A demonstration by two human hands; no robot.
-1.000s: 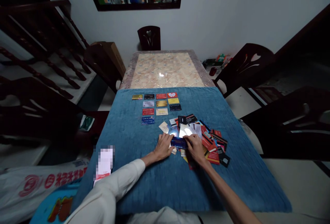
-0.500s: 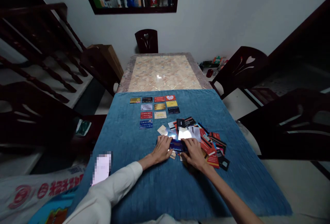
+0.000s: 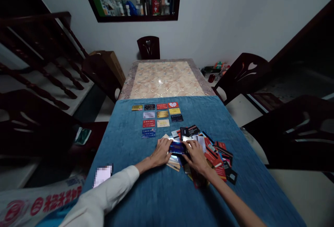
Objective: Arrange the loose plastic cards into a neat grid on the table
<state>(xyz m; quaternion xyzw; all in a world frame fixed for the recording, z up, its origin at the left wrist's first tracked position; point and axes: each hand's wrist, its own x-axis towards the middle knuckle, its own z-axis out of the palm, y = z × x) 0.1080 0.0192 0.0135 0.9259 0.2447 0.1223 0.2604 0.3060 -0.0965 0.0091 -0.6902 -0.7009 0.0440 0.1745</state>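
A dark blue card is held between both my hands just above the blue cloth. My left hand pinches its left end and my right hand grips its right end. Under and to the right of my hands lies a loose heap of cards, mostly red, black and white. Farther up the cloth, several cards lie face up in neat rows and columns. A few tan cards peek out below my left hand.
The cloth covers the near half of a marble-patterned table. Dark wooden chairs stand around it. A stair railing runs on the left. A printed white bag lies at the lower left, with a phone-like object on a chair seat.
Both hands with the blue card have edged slightly up the cloth toward the laid-out rows. My head tilted, so the whole scene sits lower in the picture.
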